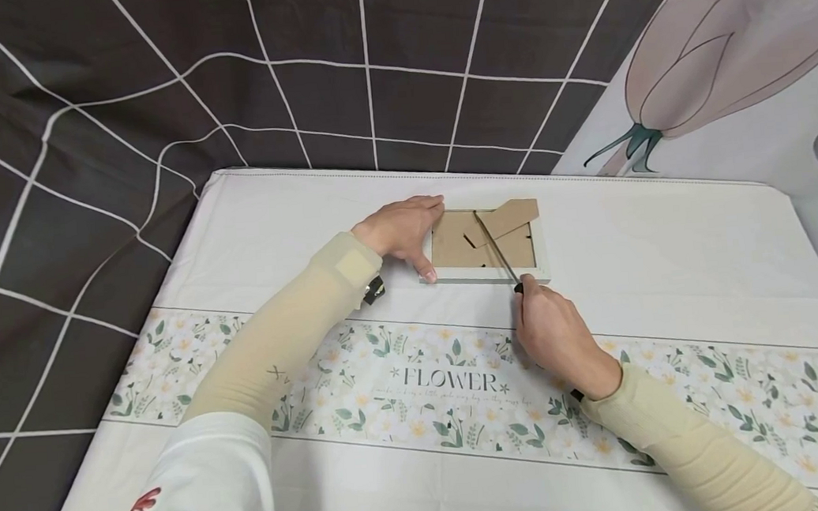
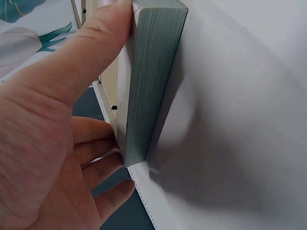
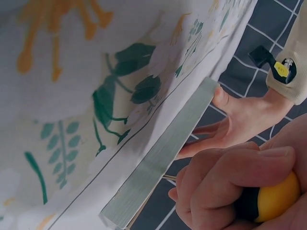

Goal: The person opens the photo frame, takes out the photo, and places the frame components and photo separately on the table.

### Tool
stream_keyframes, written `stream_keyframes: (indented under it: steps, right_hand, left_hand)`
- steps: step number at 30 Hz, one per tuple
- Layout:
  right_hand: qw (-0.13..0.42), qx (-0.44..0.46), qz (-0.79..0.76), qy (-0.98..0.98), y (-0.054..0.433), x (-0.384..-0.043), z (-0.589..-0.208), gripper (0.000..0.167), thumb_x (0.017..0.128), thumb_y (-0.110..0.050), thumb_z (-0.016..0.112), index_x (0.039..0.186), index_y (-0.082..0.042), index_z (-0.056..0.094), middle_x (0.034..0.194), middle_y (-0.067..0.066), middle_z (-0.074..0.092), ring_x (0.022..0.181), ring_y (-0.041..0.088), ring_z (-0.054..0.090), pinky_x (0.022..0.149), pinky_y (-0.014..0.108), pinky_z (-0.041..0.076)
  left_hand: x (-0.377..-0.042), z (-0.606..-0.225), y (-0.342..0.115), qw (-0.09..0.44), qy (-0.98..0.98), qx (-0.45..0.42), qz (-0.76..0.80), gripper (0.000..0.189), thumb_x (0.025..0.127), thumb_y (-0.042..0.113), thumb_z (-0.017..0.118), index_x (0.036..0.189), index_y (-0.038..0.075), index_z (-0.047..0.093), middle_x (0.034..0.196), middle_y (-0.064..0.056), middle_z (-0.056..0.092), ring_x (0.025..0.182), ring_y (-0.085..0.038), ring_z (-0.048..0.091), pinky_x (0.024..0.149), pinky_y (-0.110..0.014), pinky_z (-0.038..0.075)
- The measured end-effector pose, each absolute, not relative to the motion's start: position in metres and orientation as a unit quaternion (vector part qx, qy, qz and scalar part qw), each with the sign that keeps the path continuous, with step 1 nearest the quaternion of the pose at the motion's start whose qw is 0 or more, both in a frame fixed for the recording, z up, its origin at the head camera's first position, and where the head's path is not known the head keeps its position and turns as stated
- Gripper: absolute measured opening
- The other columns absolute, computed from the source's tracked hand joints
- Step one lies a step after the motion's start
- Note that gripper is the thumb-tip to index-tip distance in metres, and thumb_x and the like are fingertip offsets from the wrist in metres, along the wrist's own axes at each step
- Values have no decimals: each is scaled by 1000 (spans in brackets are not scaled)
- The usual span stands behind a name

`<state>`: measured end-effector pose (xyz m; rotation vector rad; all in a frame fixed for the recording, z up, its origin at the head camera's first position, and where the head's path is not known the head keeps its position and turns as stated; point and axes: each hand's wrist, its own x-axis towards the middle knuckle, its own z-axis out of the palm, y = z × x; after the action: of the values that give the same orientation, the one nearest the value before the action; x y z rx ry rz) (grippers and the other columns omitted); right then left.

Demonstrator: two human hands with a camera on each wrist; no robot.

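A picture frame (image 1: 421,279) lies back side up on the table, its brown backing board (image 1: 451,245) showing. The cardboard stand leg (image 1: 520,212) slants across the board and juts past the far edge. My left hand (image 1: 403,228) grips the frame's left end, thumb at the near corner and fingers toward the far one; the left wrist view shows its greenish-grey side (image 2: 156,86). My right hand (image 1: 560,332) holds a screwdriver (image 1: 497,248) by its yellow and black handle (image 3: 278,196). The thin shaft crosses the near rim, its tip over the board beside the stand leg.
A white tablecloth (image 1: 367,472) with a flowered band and the word FLOWER covers the table. Behind the far edge hangs a dark cloth (image 1: 412,97) with white grid lines. A pale cloth with a large flower print (image 1: 695,69) hangs at the right.
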<state>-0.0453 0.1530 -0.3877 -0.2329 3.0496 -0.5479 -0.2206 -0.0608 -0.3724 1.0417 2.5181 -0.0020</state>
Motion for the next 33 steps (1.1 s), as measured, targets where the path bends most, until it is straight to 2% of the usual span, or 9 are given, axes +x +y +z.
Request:
stream_keyframes:
  steps: [9, 22, 33]
  right_hand:
    - [6, -81, -173, 981, 152, -47, -388, 24, 103, -4, 45, 111, 18, 52, 71, 17, 57, 57, 25, 54, 45, 38, 49]
    - [5, -84, -175, 981, 154, -47, -391, 30, 103, -4, 46, 119, 21, 50, 74, 19, 60, 59, 25, 56, 48, 40, 51]
    - [8, -83, -182, 980, 156, -47, -392, 30, 103, -5, 46, 120, 20, 50, 72, 17, 58, 58, 25, 55, 47, 40, 50]
  left_hand:
    - [-221, -374, -63, 207, 904, 374, -1, 132, 64, 66, 85, 158, -2, 23, 167, -14, 14, 154, -28, 13, 124, -31, 9]
    - [-223, -375, -63, 203, 903, 378, 2, 132, 64, 66, 86, 157, -3, 24, 167, -14, 15, 154, -27, 14, 124, -31, 10]
    - [-221, -373, -62, 209, 904, 373, 0, 132, 64, 66, 86, 158, -2, 22, 167, -14, 13, 154, -27, 13, 124, -31, 10]
